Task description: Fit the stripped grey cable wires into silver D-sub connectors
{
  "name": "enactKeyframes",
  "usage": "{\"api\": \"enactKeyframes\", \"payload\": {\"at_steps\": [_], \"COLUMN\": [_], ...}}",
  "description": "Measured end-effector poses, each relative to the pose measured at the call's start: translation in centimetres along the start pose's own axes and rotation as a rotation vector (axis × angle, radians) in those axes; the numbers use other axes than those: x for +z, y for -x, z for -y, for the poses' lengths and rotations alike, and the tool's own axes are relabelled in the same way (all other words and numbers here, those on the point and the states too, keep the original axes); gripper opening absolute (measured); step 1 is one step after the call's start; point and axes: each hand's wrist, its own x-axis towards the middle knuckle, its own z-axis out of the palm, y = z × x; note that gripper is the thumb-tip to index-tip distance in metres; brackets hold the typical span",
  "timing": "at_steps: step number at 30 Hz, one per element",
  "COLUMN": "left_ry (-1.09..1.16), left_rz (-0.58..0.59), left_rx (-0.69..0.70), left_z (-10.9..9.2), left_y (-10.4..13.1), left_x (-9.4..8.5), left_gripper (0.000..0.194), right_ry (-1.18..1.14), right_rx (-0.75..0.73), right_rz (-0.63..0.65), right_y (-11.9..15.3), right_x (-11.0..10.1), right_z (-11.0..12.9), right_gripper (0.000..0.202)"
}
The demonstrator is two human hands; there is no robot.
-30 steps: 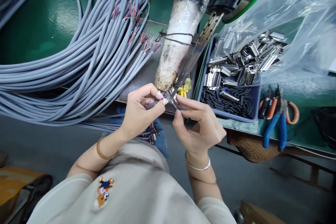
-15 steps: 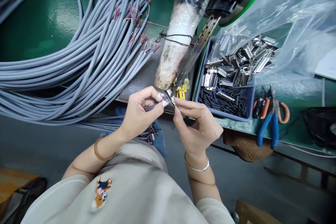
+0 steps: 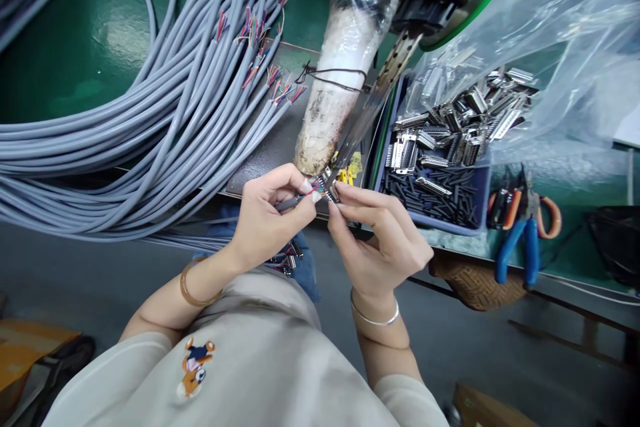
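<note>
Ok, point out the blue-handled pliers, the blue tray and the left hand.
blue-handled pliers [image 3: 520,250], head view, on the handles.
blue tray [image 3: 440,225], head view, on its near wall.
left hand [image 3: 267,217], head view, on the back of the hand.

I work at a cable-assembly workshop bench: thick coils of grey multi-core cable [image 3: 125,127] on green matting, a blue plastic tray [image 3: 483,177] of metal connectors, blue-handled pliers [image 3: 520,243].

Grey cable bundle [image 3: 125,120] left, wrapped post [image 3: 335,93] ahead, blue parts tray [image 3: 483,203] right of hands.
</note>
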Motion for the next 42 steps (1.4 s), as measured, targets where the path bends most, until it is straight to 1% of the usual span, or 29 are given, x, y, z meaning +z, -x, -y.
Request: {"api": "enactKeyframes", "payload": {"at_steps": [4,7,13,16,20,24,27,28,29,30,31,32,33,34,36,37,38,40,42], "left_ry": [-0.015,-0.053,-0.140,-0.162,-0.165,-0.079,-0.003,0.017,0.037,0.058,0.082,0.111,0.148,0.192,0.283,0.323,0.354,0.382,0.385], "left_rz": [0.035,0.038,0.005,0.009,0.010,0.028,0.079,0.090,0.096,0.102,0.109,0.119,0.138,0.171,0.275,0.331,0.386,0.477,0.533], "left_rx": [-0.031,-0.044,0.060,0.112,0.117,0.014,-0.103,-0.143,-0.180,-0.215,-0.248,-0.278,-0.309,-0.341,-0.422,-0.467,-0.509,-0.578,-0.602], "left_z": [0.1,0.3,0.1,0.0,-0.2,0.0,0.5,0.6,0.7,0.7,0.6,0.4,0.2,0.0,-0.5,-0.6,-0.7,-0.8,-0.9], "left_y": [-0.1,0.0,0.3,0.3,0.3,0.1,0.0,0.1,0.1,0.2,0.3,0.4,0.5,0.5,0.7,0.8,0.9,1.2,1.6], "left_x": [-0.1,-0.1,0.1,0.2,0.2,0.0,-0.1,-0.2,-0.2,-0.3,-0.4,-0.5,-0.6,-0.7,-1.1,-1.3,-1.6,-2.0,-2.3], "left_gripper": [0.020,0.018,0.016,0.014,0.012,0.015,0.014,0.015,0.015,0.016,0.017,0.019,0.022,0.026,0.031,0.033,0.035,0.038,0.040], "right_ry": [-0.018,-0.034,-0.020,0.002,0.025,0.016,-0.041,-0.073,-0.110,-0.148,-0.189,-0.230,-0.271,-0.305,-0.346,-0.358,-0.369,-0.407,-0.437], "right_rx": [0.022,0.050,0.054,0.052,0.052,0.056,0.141,0.174,0.193,0.181,0.131,0.062,-0.011,-0.066,-0.116,-0.117,-0.114,-0.118,-0.117], "right_rz": [0.026,0.046,0.055,0.060,0.081,0.075,0.048,0.010,-0.059,-0.146,-0.229,-0.275,-0.269,-0.210,-0.014,0.063,0.109,0.128,0.127], "right_y": [0.2,0.3,-0.2,-0.6,-1.0,-0.7,0.0,0.3,0.6,0.9,1.2,1.4,1.7,1.9,2.2,2.3,2.5,2.7,2.9], "right_x": [0.0,0.0,-0.1,-0.3,-0.4,-0.5,-0.6,-0.7,-0.9,-1.0,-1.2,-1.5,-1.7,-1.9,-2.2,-2.3,-2.3,-2.2,-1.9], "right_z": [0.0,-0.1,0.1,0.4,0.8,1.0,0.6,0.3,-0.1,-0.4,-0.8,-1.2,-1.5,-1.8,-2.1,-2.1,-2.1,-2.1,-1.9], "right_gripper": [0.022,0.021,0.020,0.019,0.018,0.019,0.014,0.011,0.010,0.010,0.011,0.010,0.009,0.010,0.015,0.015,0.014,0.012,0.010]}}
